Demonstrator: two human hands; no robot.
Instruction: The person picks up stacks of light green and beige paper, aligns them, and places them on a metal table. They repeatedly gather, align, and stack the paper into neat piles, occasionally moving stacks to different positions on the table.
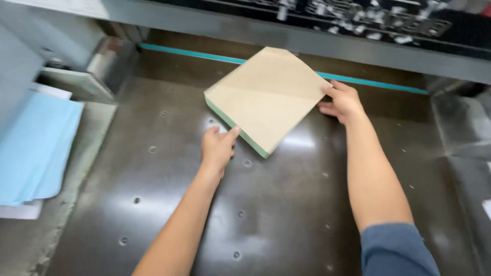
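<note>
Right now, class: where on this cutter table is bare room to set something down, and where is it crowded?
Bare: the dark metal table between the forearms, near the viewer. Crowded: around the paper stack, with left hand and right hand on its edges; blue sheets cover the side ledge.

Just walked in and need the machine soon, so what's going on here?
A person has both hands on a stack of paper, brown on top with green edges, lying turned at an angle on the dark metal table. The left hand presses its near edge; the right hand grips its right corner. Light blue sheets lie at the left.
</note>
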